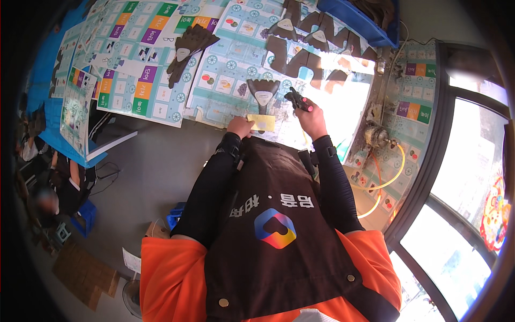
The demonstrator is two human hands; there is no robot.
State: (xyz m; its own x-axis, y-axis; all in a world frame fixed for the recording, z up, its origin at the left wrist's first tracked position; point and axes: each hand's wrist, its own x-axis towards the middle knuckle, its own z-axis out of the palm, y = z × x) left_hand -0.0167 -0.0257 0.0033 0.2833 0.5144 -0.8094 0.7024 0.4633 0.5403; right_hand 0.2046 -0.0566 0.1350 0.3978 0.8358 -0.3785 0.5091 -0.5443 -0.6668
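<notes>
My left hand (242, 127) is closed on the edge of a small yellow card (261, 122) at the near edge of the table. Beyond the card lies a dark brown glove-like piece (263, 92) with a pale label; the card covers its lower part. My right hand (313, 120) is wrapped round a black hand tool (295, 99) with pink parts, just right of that piece. The tool's exact kind is too small to make out. Its tip points away from me, apart from the card.
Several brown glove-like pieces (296, 63) lie farther back, and a pile of them (185, 53) at left. A blue crate (354, 21) stands at the far right. A small machine (377, 136) with a yellow hose (399, 170) is right of me. Another person (67, 180) is at far left.
</notes>
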